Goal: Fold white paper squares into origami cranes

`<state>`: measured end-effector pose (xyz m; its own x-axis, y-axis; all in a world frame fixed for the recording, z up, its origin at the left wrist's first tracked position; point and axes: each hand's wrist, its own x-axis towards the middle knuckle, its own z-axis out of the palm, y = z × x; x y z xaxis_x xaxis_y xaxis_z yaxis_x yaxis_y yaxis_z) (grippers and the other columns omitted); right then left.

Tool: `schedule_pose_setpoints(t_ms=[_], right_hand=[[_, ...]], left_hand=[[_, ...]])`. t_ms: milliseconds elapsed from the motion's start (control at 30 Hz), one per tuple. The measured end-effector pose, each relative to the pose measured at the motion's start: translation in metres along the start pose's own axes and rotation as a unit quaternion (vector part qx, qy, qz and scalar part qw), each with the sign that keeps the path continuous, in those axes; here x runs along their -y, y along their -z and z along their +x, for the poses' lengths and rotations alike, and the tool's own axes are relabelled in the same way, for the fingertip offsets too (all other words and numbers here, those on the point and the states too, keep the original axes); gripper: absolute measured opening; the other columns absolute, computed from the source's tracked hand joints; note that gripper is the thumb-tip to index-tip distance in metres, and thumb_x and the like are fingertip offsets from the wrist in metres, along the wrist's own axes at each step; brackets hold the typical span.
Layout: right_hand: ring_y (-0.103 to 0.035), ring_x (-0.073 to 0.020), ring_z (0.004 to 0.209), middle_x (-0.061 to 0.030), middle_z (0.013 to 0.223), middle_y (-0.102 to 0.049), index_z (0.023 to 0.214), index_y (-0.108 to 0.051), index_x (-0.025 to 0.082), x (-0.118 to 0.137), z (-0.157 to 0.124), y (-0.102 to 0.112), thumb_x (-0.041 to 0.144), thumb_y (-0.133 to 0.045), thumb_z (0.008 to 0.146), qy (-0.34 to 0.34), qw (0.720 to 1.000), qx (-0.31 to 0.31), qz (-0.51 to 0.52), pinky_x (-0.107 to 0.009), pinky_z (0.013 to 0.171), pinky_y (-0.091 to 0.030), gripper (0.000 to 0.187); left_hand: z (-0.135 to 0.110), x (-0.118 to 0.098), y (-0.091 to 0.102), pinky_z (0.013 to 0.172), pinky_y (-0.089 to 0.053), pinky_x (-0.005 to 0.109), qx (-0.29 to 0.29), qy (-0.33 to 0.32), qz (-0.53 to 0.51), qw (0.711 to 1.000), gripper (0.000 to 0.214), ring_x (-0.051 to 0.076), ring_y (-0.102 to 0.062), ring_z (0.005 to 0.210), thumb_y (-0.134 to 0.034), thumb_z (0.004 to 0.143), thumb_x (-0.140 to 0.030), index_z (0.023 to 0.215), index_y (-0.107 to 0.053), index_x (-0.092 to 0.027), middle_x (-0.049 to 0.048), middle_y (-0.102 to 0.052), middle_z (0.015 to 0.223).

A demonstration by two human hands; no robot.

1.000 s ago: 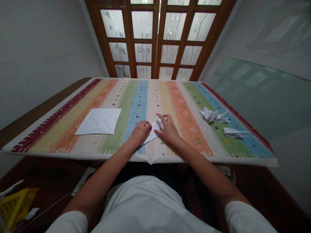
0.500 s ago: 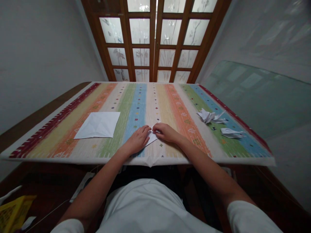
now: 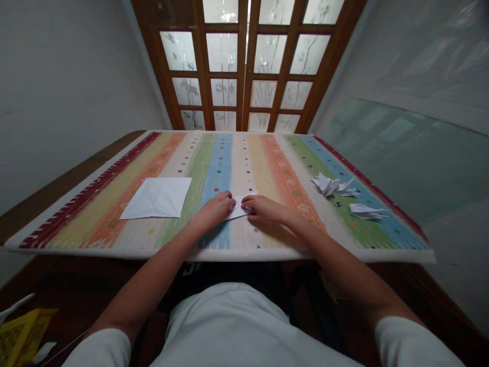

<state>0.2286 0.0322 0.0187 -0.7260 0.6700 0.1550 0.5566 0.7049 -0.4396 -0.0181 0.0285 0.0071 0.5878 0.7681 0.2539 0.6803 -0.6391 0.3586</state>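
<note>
A small folded piece of white paper (image 3: 238, 210) lies on the striped tablecloth in front of me, partly covered by my fingers. My left hand (image 3: 218, 208) grips its left side, fingers curled and pressed together. On the right side, my right hand (image 3: 263, 209) pinches the paper with bent fingers. To the left lies a flat white paper sheet (image 3: 157, 198) with faint creases. Folded white paper figures (image 3: 327, 184) sit in a cluster at the right, and another folded paper figure (image 3: 367, 211) rests just nearer to me.
The striped tablecloth (image 3: 206, 173) covers the table up to its near edge. Behind stand wooden doors with glass panes (image 3: 225, 52). A greenish glass panel (image 3: 405, 163) leans at the right wall. Below left is a yellow container (image 3: 26, 334).
The folded paper has turned, and its upper right corner now shows beyond my right hand. My left hand has shifted slightly left and up; my right hand has moved slightly right.
</note>
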Motion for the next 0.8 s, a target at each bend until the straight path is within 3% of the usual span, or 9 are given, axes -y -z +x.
schedule_pose_setpoints(t_ms=[167,300,400,500,667,800], right_hand=[[-0.071,-0.0236,0.085,-0.0118,0.108,-0.08,0.085,-0.081,0.02,0.008,0.013,0.005,0.005,-0.073,0.079,-0.049,0.996,0.054,-0.048,-0.033,0.079,-0.052,0.018],[-0.069,-0.0222,0.084,-0.0123,0.108,-0.079,0.087,-0.082,0.02,0.014,0.009,0.01,0.01,-0.073,0.084,-0.021,0.997,0.026,-0.072,-0.032,0.077,-0.049,0.013],[-0.071,-0.0219,0.091,-0.0108,0.115,-0.078,0.099,-0.083,0.021,0.012,-0.002,0.012,0.016,-0.081,0.082,-0.012,0.999,0.006,-0.04,-0.03,0.08,-0.05,0.018],[-0.072,-0.0235,0.096,-0.0095,0.113,-0.08,0.107,-0.082,0.022,0.01,-0.01,0.012,0.019,-0.081,0.086,-0.012,1.0,-0.013,-0.024,-0.031,0.084,-0.051,0.021],[-0.073,-0.0244,0.093,-0.0099,0.105,-0.082,0.096,-0.082,0.021,0.015,-0.013,0.006,0.017,-0.072,0.09,-0.006,0.997,-0.044,-0.069,-0.033,0.081,-0.05,0.013],[-0.073,-0.0247,0.094,-0.0122,0.11,-0.083,0.093,-0.082,0.02,0.014,-0.01,0.001,0.017,-0.066,0.094,-0.008,0.994,-0.054,-0.094,-0.033,0.081,-0.049,0.016]], left_hand=[[-0.002,-0.004,0.001,0.087,-0.054,0.037,0.019,-0.005,-0.006,1.0,0.023,0.025,-0.065,0.089,-0.053,0.097,-0.011,0.096,-0.074,-0.022,0.0094,-0.068,0.097],[-0.011,-0.015,0.004,0.09,-0.054,0.04,0.013,-0.034,0.001,0.999,0.023,0.028,-0.063,0.097,-0.051,0.099,-0.015,0.094,-0.072,-0.022,0.0107,-0.069,0.093],[-0.015,-0.02,0.005,0.094,-0.054,0.043,0.009,-0.042,0.023,0.999,0.017,0.03,-0.063,0.1,-0.056,0.1,-0.022,0.096,-0.072,-0.021,0.0112,-0.069,0.095],[-0.015,-0.021,0.003,0.095,-0.054,0.043,0.012,-0.033,0.041,0.999,0.015,0.03,-0.063,0.104,-0.057,0.1,-0.019,0.097,-0.072,-0.02,0.0127,-0.07,0.1],[-0.017,-0.017,-0.003,0.096,-0.056,0.043,0.001,-0.023,0.027,0.999,0.022,0.028,-0.066,0.101,-0.052,0.104,-0.017,0.095,-0.072,-0.018,0.0138,-0.073,0.101],[-0.021,-0.018,-0.002,0.097,-0.057,0.043,-0.014,-0.03,-0.004,0.999,0.016,0.028,-0.07,0.102,-0.063,0.103,-0.027,0.097,-0.076,-0.018,0.0137,-0.076,0.108]])
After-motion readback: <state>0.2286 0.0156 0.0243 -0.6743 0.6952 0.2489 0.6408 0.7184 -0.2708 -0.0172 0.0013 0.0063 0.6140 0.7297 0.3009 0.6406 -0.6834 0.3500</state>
